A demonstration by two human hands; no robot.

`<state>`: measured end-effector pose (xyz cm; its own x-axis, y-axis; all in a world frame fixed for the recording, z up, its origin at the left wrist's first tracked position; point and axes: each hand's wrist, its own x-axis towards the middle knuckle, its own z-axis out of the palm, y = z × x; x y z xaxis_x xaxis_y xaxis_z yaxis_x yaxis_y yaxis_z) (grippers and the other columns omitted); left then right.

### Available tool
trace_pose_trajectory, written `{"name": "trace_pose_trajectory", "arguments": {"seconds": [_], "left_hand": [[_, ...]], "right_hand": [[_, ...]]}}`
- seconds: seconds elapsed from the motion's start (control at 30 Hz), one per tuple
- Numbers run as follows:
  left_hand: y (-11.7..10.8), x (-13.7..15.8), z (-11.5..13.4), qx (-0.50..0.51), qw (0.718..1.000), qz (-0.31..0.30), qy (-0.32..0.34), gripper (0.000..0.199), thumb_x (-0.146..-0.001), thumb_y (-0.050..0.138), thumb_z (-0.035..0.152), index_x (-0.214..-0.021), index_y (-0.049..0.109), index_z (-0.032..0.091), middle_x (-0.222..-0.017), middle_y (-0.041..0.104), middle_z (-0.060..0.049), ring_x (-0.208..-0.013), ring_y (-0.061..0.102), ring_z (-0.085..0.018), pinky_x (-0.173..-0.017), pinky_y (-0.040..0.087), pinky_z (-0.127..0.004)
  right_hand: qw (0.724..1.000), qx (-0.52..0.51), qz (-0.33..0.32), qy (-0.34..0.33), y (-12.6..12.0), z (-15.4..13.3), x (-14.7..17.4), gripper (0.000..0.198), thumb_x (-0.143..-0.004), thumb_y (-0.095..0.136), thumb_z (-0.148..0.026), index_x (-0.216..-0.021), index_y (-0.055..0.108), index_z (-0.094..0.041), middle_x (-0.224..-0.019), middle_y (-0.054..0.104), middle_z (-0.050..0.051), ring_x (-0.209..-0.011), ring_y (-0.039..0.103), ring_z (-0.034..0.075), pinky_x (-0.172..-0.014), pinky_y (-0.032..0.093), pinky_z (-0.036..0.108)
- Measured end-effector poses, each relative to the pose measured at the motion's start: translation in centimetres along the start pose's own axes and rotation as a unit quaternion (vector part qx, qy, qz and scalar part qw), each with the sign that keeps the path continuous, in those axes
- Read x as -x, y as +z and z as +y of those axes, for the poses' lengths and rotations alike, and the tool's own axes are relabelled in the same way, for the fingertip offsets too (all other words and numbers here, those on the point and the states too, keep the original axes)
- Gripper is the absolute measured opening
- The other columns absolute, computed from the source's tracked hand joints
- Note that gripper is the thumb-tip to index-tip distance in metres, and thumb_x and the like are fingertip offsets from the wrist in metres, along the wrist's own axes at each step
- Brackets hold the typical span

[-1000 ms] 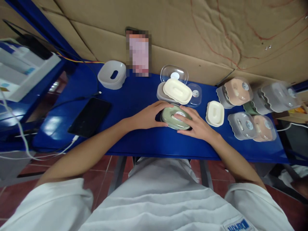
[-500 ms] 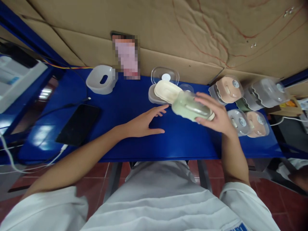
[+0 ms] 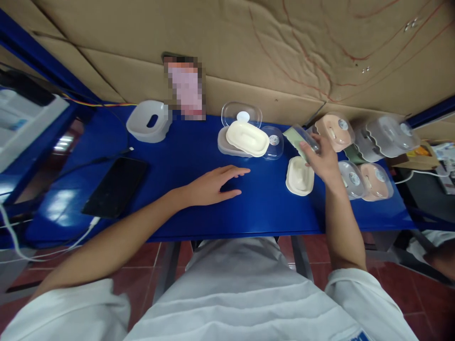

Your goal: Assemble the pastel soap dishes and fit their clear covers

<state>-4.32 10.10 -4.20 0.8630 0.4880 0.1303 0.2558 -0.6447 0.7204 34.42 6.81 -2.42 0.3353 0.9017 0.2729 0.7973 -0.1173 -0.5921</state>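
My right hand (image 3: 323,156) grips a light green container with a clear lid (image 3: 296,139), tipped onto its side above the table. Just below it a small cream tray (image 3: 299,176) lies on the blue table (image 3: 263,208), near my fingers. My left hand (image 3: 215,185) rests over the middle of the table, fingers stretched out and thumb apart, with nothing in it. Beyond it a cream oval tray (image 3: 248,138) lies on a greyish container (image 3: 227,144). Clear lids (image 3: 272,149) are beside and behind that stack.
Several lidded peach and grey containers (image 3: 334,132) stand at the right. A white open bin (image 3: 149,124) is at the back left, next to a leaning, blurred-out object (image 3: 186,90). A black phone (image 3: 115,187) with a white cable lies left. Cardboard (image 3: 124,71) walls the back.
My right hand has moved slightly right and back, turning the green container onto its side. The small cream tray now shows on the table below it. My left hand has hardly moved.
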Motion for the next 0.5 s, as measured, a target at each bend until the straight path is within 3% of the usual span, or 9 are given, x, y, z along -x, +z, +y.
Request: {"name": "trace_pose_trajectory", "arguments": {"seconds": [0.13, 0.3, 0.4, 0.5], "left_hand": [[0.1, 0.0, 0.0, -0.021, 1.0, -0.001, -0.002, 0.054, -0.11, 0.057, 0.045, -0.161, 0.051, 0.027, -0.15, 0.066, -0.011, -0.135, 0.067, -0.026, -0.121, 0.053, -0.045], [0.6, 0.1, -0.4, -0.07, 0.997, 0.015, -0.01, 0.051, -0.111, 0.055, 0.043, -0.16, 0.054, 0.027, -0.152, 0.064, -0.011, -0.14, 0.064, -0.028, -0.123, 0.051, -0.046], [0.6, 0.0, -0.6, -0.093, 0.995, 0.029, 0.006, 0.047, -0.111, 0.055, 0.041, -0.156, 0.058, 0.026, -0.149, 0.066, -0.011, -0.136, 0.066, -0.027, -0.12, 0.053, -0.046], [0.3, -0.2, -0.7, -0.133, 0.987, 0.086, 0.018, 0.041, -0.11, 0.055, 0.039, -0.149, 0.064, 0.026, -0.147, 0.068, -0.012, -0.136, 0.066, -0.029, -0.12, 0.053, -0.05]], "right_hand": [[0.995, 0.043, 0.067, -0.063, 0.2, -0.6, -0.2, 0.071, -0.1, 0.062, -0.072, -0.15, 0.058, -0.022, -0.152, 0.062, 0.017, -0.143, 0.059, 0.033, -0.121, 0.049, 0.059], [0.987, 0.107, 0.049, -0.111, 2.6, 0.7, -1.4, 0.076, -0.1, 0.06, -0.073, -0.157, 0.05, -0.023, -0.164, 0.042, 0.02, -0.158, 0.04, 0.034, -0.129, 0.04, 0.058], [0.987, 0.096, 0.059, -0.111, 4.1, 1.9, -2.0, 0.084, -0.096, 0.061, -0.081, -0.149, 0.052, -0.016, -0.154, 0.047, 0.025, -0.15, 0.045, 0.039, -0.126, 0.039, 0.063], [0.988, 0.068, 0.09, -0.102, 5.1, 2.6, -2.1, 0.083, -0.092, 0.063, -0.086, -0.138, 0.056, -0.017, -0.143, 0.053, 0.026, -0.14, 0.052, 0.041, -0.119, 0.045, 0.063]]}}
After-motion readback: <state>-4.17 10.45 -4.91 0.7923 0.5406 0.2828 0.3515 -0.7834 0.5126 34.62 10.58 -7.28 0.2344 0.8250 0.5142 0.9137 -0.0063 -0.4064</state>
